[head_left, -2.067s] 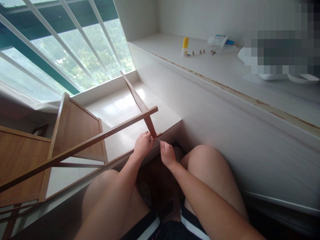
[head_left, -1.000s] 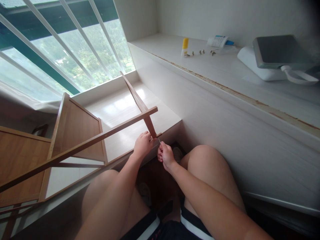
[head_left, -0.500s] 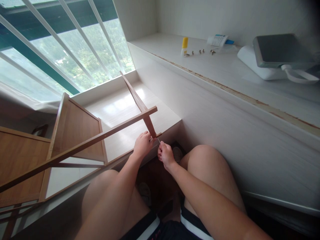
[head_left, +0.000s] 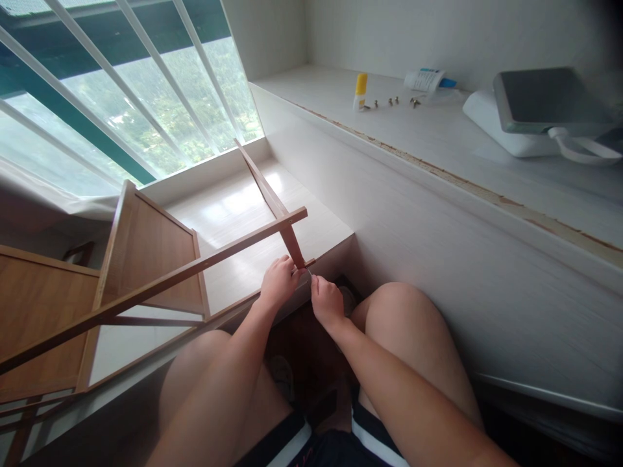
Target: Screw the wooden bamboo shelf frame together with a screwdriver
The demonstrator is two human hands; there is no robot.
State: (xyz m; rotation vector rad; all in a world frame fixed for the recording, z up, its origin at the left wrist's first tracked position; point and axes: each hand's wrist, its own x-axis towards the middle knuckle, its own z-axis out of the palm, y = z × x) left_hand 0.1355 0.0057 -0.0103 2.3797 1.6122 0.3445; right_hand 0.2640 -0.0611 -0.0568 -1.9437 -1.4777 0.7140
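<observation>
My left hand (head_left: pixel 281 282) is closed around the lower end of a narrow wooden board (head_left: pixel 291 243), which is part of a brown wooden frame. My right hand (head_left: pixel 327 299) is closed in a fist on a screwdriver, with only its thin metal shaft (head_left: pixel 310 273) showing. The shaft points at the board's end, just beside my left fingertips. Its handle is hidden in my palm, and its tip is too small to make out. A long wooden rail (head_left: pixel 204 261) crosses the board and runs down to the left.
Wooden panels (head_left: pixel 150 250) stand at left on the pale window ledge (head_left: pixel 228 285). On the white shelf (head_left: pixel 467 149) at right are a yellow-capped glue bottle (head_left: pixel 360 92), several small screws (head_left: pixel 390 101), a white tube (head_left: pixel 424 80) and a phone-like device (head_left: pixel 542 97) on a white block.
My right fist has turned around the screwdriver, its fingers now rolled under and the back of the hand facing up. My left hand and the wooden frame stay in place.
</observation>
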